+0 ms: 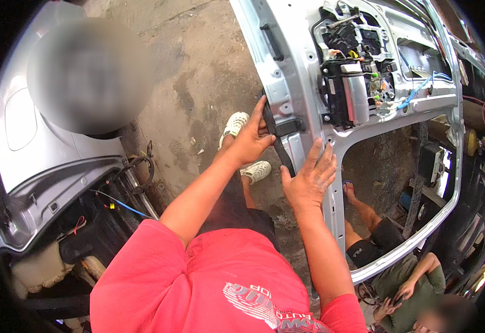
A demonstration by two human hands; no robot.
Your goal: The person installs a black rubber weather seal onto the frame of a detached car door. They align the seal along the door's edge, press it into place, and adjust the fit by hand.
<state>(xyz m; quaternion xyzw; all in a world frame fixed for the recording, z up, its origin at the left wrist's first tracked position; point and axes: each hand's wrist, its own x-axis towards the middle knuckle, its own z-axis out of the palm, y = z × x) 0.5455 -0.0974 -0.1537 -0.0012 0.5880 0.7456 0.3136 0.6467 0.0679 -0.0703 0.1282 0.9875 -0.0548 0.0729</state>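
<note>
A silver car door frame (337, 208) stands to my right, with its bare inner side showing. Along its near edge runs a dark rubber strip (277, 143), partly covered by my fingers. My left hand (252, 139) is closed on this strip, fingertips at its upper stretch and thumb against its side. Lower down, my right hand (312, 176) lies against the metal edge with fingers stretched out and thumb beside the strip's lower end. Just above it, a black check-arm bracket (290, 127) sticks out of the door edge.
On the door sits a black mechanism (359, 83) with a blue wire (414, 91). A silver car body (53, 161) with exposed wiring stands at left. Beyond the frame at lower right, a person in a green shirt (400, 277) sits holding a small dark object.
</note>
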